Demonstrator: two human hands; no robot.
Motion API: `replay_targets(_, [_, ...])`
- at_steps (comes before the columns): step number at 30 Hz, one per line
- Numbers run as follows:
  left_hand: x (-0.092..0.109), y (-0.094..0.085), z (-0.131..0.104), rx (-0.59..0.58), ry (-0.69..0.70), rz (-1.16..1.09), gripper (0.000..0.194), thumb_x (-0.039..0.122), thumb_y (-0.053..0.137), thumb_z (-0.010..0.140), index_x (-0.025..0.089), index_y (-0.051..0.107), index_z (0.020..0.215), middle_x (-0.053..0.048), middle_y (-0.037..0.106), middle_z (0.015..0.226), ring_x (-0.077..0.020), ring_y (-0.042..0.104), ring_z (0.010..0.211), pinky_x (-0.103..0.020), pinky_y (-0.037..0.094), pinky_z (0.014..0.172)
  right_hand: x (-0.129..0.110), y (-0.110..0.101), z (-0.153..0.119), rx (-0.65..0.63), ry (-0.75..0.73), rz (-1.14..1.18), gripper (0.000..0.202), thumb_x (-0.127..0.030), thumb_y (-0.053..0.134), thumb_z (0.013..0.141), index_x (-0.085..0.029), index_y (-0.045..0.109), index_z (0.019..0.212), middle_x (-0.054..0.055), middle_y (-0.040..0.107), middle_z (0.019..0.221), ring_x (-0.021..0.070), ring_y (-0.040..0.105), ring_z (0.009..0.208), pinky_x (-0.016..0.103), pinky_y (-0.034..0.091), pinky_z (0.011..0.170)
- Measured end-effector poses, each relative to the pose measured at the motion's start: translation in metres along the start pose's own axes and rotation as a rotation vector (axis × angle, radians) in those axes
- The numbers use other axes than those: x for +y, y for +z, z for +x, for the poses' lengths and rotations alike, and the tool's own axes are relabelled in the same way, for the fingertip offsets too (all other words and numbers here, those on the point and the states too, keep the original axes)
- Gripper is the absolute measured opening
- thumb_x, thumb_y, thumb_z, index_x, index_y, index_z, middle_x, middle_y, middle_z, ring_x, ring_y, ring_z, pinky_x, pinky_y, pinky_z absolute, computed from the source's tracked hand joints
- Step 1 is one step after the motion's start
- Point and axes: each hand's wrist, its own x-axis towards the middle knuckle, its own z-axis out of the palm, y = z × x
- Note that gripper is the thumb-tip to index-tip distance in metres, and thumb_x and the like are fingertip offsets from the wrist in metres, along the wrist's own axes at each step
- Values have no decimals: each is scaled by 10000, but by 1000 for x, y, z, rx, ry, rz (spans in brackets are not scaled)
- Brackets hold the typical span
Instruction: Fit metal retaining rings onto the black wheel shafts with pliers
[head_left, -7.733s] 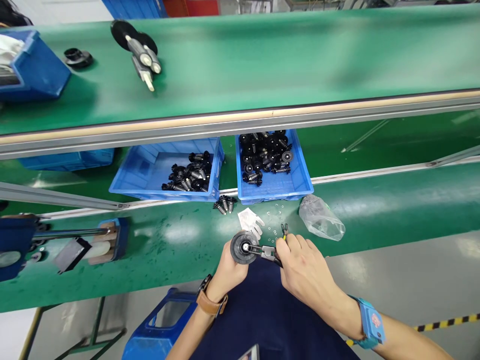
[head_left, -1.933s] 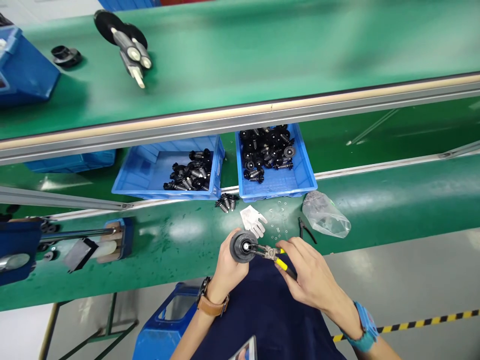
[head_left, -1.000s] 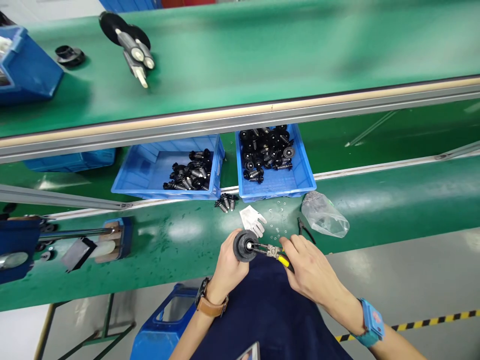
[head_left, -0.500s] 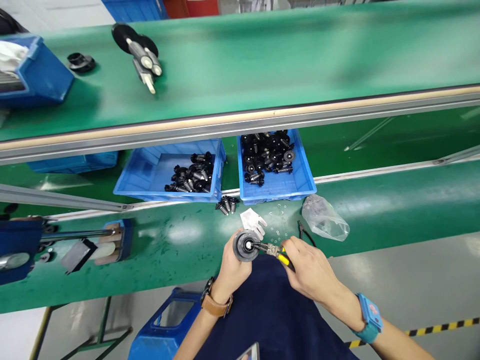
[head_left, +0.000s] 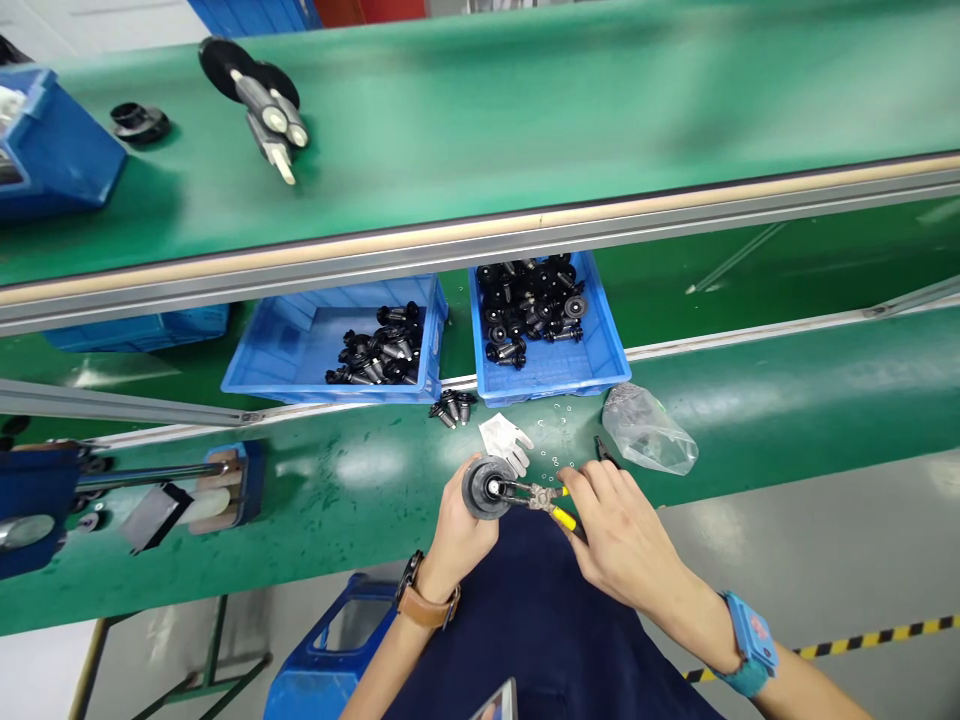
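My left hand (head_left: 466,530) is closed around a black rotor (head_left: 480,490), a round disc part with a pale shaft end facing up. In my right hand (head_left: 622,520) are circlip pliers (head_left: 538,497) with yellow-and-black handles, and their tips touch the rotor's centre around the shaft. The handles stand spread apart inside my grip. Just beyond the rotor lies a white glove (head_left: 505,440). Small white rings (head_left: 556,462) are scattered on the green bench to its right. Whether a ring sits on the plier tips is too small to tell.
Two blue bins (head_left: 551,378) (head_left: 330,388) hold black rotors, with several loose rotors (head_left: 452,408) in front. A clear plastic bag (head_left: 651,432) and a dark tool (head_left: 604,450) lie right. A press-like fixture (head_left: 225,490) stands left. A raised green shelf (head_left: 525,120) runs across the back.
The plier handles have spread wider in my right hand, with the tips still at the rotor's centre. My left hand keeps its hold. The view has shifted slightly.
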Motion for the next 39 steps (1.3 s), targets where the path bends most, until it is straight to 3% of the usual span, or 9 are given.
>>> replay_targets(29, [7,1,0,-50,-6,-23,254,19,499,826,193,620,966,-45,676,890,-180,655,818,-308,542,764,-4,-9,-4,-43,20,-54,400,-205,563,859,-107,532,1247,117,521,999,271,438,878,401,376,737])
replay_targets(39, [8,1,0,-18,-6,-12,241,33,512,811,184,628,959,-50,680,877,-189,666,822,-315,552,767,-8,-8,-7,-7,43,-81,411,-224,559,881,-103,519,1272,127,513,1013,284,458,900,409,387,751])
